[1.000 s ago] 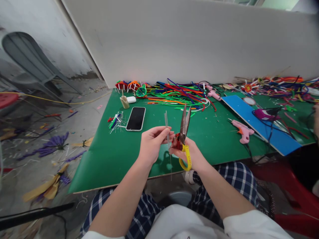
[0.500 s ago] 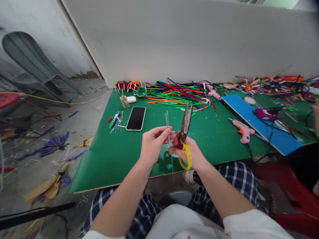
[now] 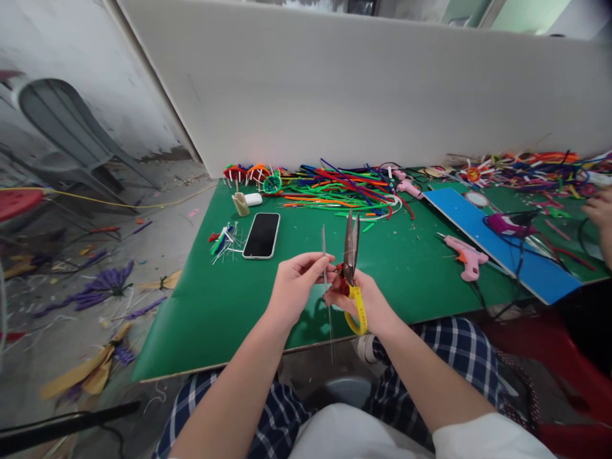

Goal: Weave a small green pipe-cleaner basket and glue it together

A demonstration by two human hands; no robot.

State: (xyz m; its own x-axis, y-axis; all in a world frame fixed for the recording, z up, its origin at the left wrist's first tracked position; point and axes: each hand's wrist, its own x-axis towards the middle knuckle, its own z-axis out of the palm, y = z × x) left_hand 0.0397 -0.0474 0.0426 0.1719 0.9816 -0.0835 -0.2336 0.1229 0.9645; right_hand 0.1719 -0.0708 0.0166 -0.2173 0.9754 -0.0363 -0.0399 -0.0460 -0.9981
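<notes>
My left hand pinches thin clear sticks that stand upright above the green table's front edge. My right hand grips scissors with red and yellow handles, blades pointing up and nearly closed, right beside the sticks. The fingertips of both hands meet at the sticks. The lower ends of the sticks hang below my hands, past the table edge.
A phone lies face up ahead of my left hand, with cut stick pieces beside it. Coloured pipe cleaners are heaped at the back. A pink glue gun and a blue board lie right. Another person's hand shows at far right.
The scissor blades have come together from a wider gape. Both hands stay at the sticks; the camera tilted slightly, so everything sits lower in view.
</notes>
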